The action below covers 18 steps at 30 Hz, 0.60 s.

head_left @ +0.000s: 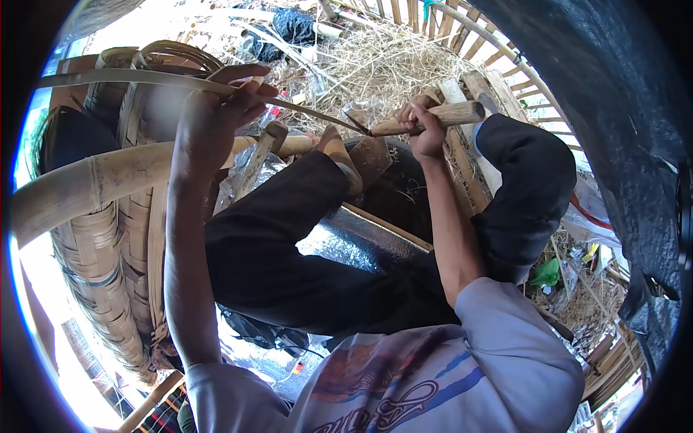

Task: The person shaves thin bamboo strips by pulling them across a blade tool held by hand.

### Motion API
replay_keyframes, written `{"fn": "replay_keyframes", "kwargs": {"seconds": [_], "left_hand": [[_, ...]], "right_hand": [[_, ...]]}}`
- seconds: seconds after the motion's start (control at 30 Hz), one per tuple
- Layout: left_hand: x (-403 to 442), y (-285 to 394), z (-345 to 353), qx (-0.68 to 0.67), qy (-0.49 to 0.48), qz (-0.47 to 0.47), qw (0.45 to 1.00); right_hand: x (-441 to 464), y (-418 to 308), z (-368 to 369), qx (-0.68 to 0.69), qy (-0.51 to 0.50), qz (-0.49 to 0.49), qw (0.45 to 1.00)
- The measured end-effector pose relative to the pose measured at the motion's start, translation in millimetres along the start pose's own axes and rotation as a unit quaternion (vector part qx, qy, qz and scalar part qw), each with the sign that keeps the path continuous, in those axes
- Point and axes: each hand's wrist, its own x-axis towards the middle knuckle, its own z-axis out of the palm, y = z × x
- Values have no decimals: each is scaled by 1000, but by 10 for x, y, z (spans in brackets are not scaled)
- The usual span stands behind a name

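A long, thin bamboo strip (307,111) runs from the upper left down to a knife blade (358,124) near the centre. My left hand (234,94) is raised at the upper left, its fingers closed on the strip. Wrapped round the front of a thick wooden handle (458,115) is my right hand (422,128). The dark blade juts from the handle's left end and meets the strip's lower end. Below the blade, a brown flat piece (370,160) lies between my legs.
Woven bamboo baskets (90,252) stand at the left, with a thick bamboo pole (94,180) crossing them. Straw and shavings (382,61) cover the ground ahead. A slatted bamboo fence (498,50) curves at the upper right, beside a dark plastic sheet (599,94).
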Motion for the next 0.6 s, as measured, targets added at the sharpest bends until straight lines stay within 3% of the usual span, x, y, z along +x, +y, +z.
{"fn": "replay_keyframes", "kwargs": {"seconds": [0.07,0.13,0.27,0.33,0.4,0.5,0.6], "left_hand": [[4,10,-2,6,-9,20,1000],[-5,37,15,-11,-26,-1,1000],[-10,62,38,9,-18,-1,1000],[-4,40,17,6,-18,-5,1000],[-20,-6,0,0,-17,-10,1000],[11,25,11,13,-19,-9,1000],[-5,78,41,14,-30,0,999]], "right_hand": [[-64,142,-161,-84,65,55,993],[-11,187,-253,-93,98,43,990],[112,121,-289,-99,93,78,988],[93,56,-216,-23,23,26,999],[5,108,-176,-13,27,24,999],[-57,272,-291,-125,58,59,989],[51,207,-301,-101,73,99,987]]}}
